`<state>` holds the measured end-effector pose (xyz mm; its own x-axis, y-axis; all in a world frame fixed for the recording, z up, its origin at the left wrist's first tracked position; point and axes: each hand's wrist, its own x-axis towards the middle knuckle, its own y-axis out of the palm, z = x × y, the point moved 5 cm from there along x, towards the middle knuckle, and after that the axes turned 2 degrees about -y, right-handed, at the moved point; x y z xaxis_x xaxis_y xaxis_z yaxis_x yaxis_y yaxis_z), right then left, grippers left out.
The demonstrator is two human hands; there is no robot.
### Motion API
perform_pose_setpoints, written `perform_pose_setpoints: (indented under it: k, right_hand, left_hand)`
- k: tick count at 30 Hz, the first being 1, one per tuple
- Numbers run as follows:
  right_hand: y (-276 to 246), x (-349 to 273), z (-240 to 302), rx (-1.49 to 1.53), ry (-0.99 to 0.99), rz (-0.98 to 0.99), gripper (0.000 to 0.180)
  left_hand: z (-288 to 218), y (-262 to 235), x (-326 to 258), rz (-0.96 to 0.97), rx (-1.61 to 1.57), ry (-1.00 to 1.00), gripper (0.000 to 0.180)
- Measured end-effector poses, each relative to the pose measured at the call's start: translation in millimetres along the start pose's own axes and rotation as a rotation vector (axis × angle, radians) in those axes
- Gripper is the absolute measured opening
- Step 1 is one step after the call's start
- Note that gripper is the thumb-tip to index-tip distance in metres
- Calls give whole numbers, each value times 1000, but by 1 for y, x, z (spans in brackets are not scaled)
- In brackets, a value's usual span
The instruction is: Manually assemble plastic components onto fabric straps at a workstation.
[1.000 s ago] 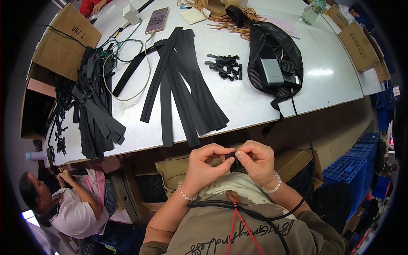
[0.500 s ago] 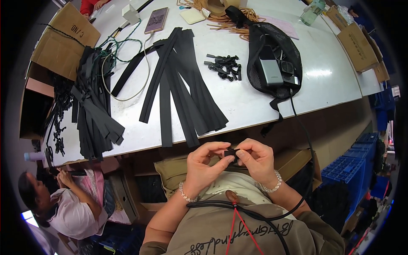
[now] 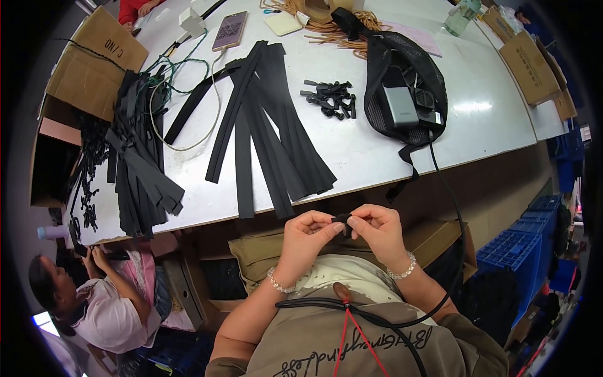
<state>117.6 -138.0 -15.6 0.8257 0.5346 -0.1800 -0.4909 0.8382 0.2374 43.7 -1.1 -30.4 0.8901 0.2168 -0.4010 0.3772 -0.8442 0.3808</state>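
In front of my lap, just off the table's near edge, my left hand (image 3: 306, 237) and my right hand (image 3: 379, 234) pinch one small black piece (image 3: 343, 219) between thumbs and fingertips. Most of that piece is covered by the fingers, so its exact kind does not show. Beyond my hands, long flat black strips (image 3: 257, 135) lie fanned out on the table. A small pile of black toggle-like parts (image 3: 331, 99) lies to the right of the strips.
A black mesh pouch (image 3: 407, 85) holds electronics, its cable (image 3: 447, 188) running down to me. A second heap of black strips (image 3: 141, 169), a phone (image 3: 230, 30), and cardboard boxes (image 3: 94, 56) stand around the white table (image 3: 483, 125). A co-worker (image 3: 107, 308) sits at left.
My fingertips have drawn closer together around the small black piece, which has turned and shows less. My left hand has shifted slightly to the right.
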Motion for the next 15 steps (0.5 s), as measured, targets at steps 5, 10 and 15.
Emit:
perform_pose_setpoints:
  k: [5, 10, 15]
  right_hand:
    - [-6, 7, -16, 39, 122, -53, 5]
    - [-11, 15, -37, 95, 145, -101, 6]
    - [-11, 21, -47, 131, 129, -136, 5]
  left_hand:
    - [16, -3, 10, -17, -27, -77, 9]
    - [38, -6, 20, -79, -155, -216, 11]
    - [41, -4, 24, -115, -238, -237, 11]
